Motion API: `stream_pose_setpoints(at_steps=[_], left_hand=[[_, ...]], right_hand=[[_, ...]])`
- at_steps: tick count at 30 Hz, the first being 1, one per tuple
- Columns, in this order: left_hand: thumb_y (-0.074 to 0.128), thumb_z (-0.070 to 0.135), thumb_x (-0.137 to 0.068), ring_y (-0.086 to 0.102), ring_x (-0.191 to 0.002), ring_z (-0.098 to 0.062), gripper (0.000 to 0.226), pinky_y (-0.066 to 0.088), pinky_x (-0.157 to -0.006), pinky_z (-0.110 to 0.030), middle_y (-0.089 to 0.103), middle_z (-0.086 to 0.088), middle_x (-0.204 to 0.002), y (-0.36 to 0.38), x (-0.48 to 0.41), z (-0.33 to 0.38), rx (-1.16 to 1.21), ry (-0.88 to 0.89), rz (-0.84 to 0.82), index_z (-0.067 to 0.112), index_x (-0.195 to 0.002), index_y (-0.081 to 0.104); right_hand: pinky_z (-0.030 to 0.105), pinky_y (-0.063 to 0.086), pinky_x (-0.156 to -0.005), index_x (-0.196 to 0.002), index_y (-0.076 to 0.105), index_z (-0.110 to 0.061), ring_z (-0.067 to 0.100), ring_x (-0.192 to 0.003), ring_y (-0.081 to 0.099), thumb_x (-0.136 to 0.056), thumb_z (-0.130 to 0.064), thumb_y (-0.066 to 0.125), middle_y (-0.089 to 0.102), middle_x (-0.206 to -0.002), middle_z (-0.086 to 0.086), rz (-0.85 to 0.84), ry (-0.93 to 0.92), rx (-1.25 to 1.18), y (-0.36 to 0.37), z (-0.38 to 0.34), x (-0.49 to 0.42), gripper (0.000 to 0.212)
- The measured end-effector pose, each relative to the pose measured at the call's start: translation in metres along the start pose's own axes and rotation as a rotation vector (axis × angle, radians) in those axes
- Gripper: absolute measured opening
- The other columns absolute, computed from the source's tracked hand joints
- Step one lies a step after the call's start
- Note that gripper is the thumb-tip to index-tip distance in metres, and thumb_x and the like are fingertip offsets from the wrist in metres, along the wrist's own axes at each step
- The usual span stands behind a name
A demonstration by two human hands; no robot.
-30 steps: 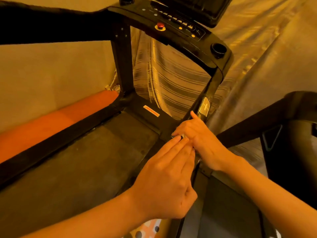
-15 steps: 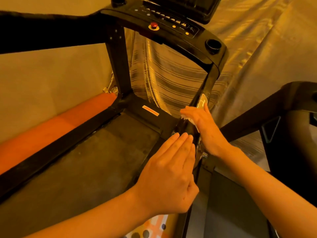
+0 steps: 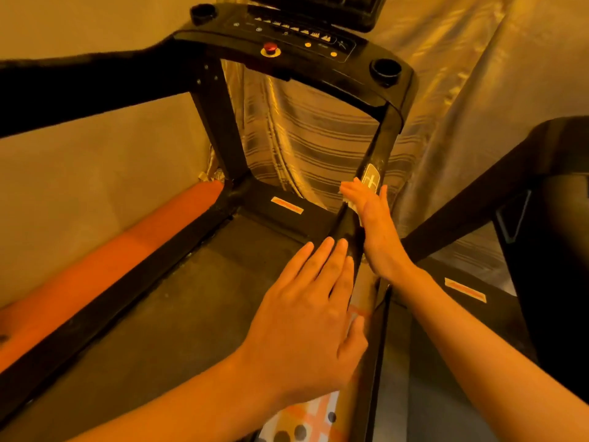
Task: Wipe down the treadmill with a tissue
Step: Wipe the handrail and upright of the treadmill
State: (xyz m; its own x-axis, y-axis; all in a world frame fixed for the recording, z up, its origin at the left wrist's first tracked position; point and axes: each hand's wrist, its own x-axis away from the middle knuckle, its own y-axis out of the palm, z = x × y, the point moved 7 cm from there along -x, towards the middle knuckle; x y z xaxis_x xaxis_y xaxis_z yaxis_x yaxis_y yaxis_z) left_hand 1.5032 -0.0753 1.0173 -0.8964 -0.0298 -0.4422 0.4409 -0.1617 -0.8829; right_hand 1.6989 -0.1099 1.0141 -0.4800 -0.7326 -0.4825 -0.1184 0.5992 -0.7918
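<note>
**Wiping low on the right post, most of the frame left to do**

The right hand point(image 3: 371, 218) clasps the black treadmill's right upright post point(image 3: 382, 148), thumb on the inner side and fingers point(image 3: 384, 196) on the outer. A crumpled white tissue point(image 3: 357, 215) is trapped between palm and post, just below the post's pale label. The left hand point(image 3: 306, 317) lies flat with straight fingers, holding nothing, on the base of that post and the side rail.

Judged from this position, only the lower post is being cleaned. The upper post, the black button console point(image 3: 287, 36), the left upright post point(image 3: 220, 129) and the dusty grey belt point(image 3: 178, 307) look not yet wiped.
</note>
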Motion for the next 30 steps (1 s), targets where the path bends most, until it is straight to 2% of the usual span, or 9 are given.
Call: stream_pose_setpoints(at_steps=[3, 5, 7, 14, 17, 21, 24, 26, 30], left_hand=[[0.023, 0.06, -0.095, 0.028, -0.156, -0.027, 0.082, 0.018, -0.127, -0.045, 0.037, -0.014, -0.164, -0.01, -0.02, 0.001, -0.05, -0.054, -0.154, 0.009, -0.154, 0.046], [-0.003, 0.067, -0.086, -0.001, -0.16, -0.023, 0.098, -0.001, -0.13, -0.042, 0.01, -0.011, -0.173, -0.012, -0.039, 0.0, -0.053, -0.083, -0.272, 0.011, -0.164, 0.02], [-0.012, 0.068, -0.083, -0.013, -0.159, -0.02, 0.101, -0.008, -0.129, -0.04, -0.004, -0.008, -0.174, -0.013, -0.057, -0.003, -0.078, -0.09, -0.297, 0.012, -0.165, 0.006], [0.02, 0.07, -0.102, -0.04, -0.147, -0.006, 0.087, -0.018, -0.125, -0.032, -0.038, 0.007, -0.164, 0.013, -0.067, -0.008, 0.024, -0.133, -0.476, 0.023, -0.158, -0.026], [0.024, 0.073, -0.1, -0.047, -0.14, 0.001, 0.091, -0.026, -0.118, -0.024, -0.047, 0.013, -0.157, 0.013, -0.073, -0.006, 0.04, -0.13, -0.516, 0.027, -0.154, -0.033], [0.023, 0.073, -0.1, -0.051, -0.135, 0.004, 0.089, -0.027, -0.115, -0.022, -0.05, 0.016, -0.155, 0.016, -0.076, -0.007, 0.045, -0.143, -0.562, 0.029, -0.153, -0.034], [0.022, 0.073, -0.101, -0.051, -0.135, 0.003, 0.089, -0.024, -0.119, -0.024, -0.05, 0.016, -0.155, 0.015, -0.075, -0.006, 0.031, -0.143, -0.56, 0.029, -0.154, -0.034], [0.022, 0.071, -0.101, -0.051, -0.136, 0.003, 0.087, -0.025, -0.118, -0.024, -0.049, 0.016, -0.156, 0.015, -0.076, -0.005, 0.034, -0.14, -0.544, 0.029, -0.154, -0.033], [0.021, 0.072, -0.101, -0.048, -0.137, 0.005, 0.085, -0.025, -0.117, -0.022, -0.045, 0.017, -0.158, 0.017, -0.077, -0.005, 0.073, -0.151, -0.528, 0.031, -0.153, -0.032]], right_hand=[[0.047, -0.006, -0.13, -0.156, 0.038, -0.005, 0.022, -0.159, 0.019, -0.112, -0.052, 0.013, 0.034, -0.165, 0.009, 0.012, 0.008, -0.077, 0.002, -0.017, 0.017, 0.07], [0.049, -0.004, -0.13, -0.158, 0.037, -0.008, 0.018, -0.159, 0.017, -0.112, -0.053, 0.014, 0.032, -0.167, 0.007, 0.017, -0.031, -0.048, 0.002, -0.011, 0.014, 0.068], [0.053, -0.002, -0.129, -0.158, 0.036, -0.012, 0.017, -0.159, 0.018, -0.113, -0.045, 0.025, 0.032, -0.167, 0.005, 0.043, -0.065, -0.023, 0.004, 0.0, 0.01, 0.057], [0.051, -0.002, -0.129, -0.153, 0.045, -0.009, 0.019, -0.157, 0.024, -0.111, -0.028, 0.03, 0.038, -0.164, 0.0, 0.218, -0.046, -0.203, 0.01, 0.004, 0.011, 0.049], [0.044, -0.006, -0.129, -0.153, 0.047, -0.011, 0.018, -0.157, 0.024, -0.113, -0.043, 0.014, 0.04, -0.163, 0.0, 0.193, -0.044, -0.248, 0.01, 0.003, 0.01, 0.061], [0.049, -0.01, -0.128, -0.155, 0.043, -0.012, 0.02, -0.159, 0.017, -0.113, -0.036, 0.02, 0.037, -0.165, 0.004, 0.151, -0.074, -0.134, 0.006, 0.035, -0.013, 0.054], [0.047, -0.016, -0.127, -0.159, 0.035, -0.009, 0.014, -0.16, 0.006, -0.105, -0.062, -0.004, 0.03, -0.168, 0.007, 0.136, 0.08, -0.19, -0.001, 0.084, -0.038, 0.086], [0.048, -0.015, -0.127, -0.16, 0.031, -0.006, 0.014, -0.161, 0.005, -0.103, -0.066, -0.005, 0.026, -0.17, 0.007, 0.151, 0.102, -0.259, 0.002, 0.072, -0.032, 0.09], [0.036, -0.01, -0.128, -0.159, 0.031, -0.004, 0.02, -0.161, 0.01, -0.106, -0.064, 0.003, 0.025, -0.17, 0.008, 0.148, 0.085, -0.413, 0.019, 0.005, 0.021, 0.085]])
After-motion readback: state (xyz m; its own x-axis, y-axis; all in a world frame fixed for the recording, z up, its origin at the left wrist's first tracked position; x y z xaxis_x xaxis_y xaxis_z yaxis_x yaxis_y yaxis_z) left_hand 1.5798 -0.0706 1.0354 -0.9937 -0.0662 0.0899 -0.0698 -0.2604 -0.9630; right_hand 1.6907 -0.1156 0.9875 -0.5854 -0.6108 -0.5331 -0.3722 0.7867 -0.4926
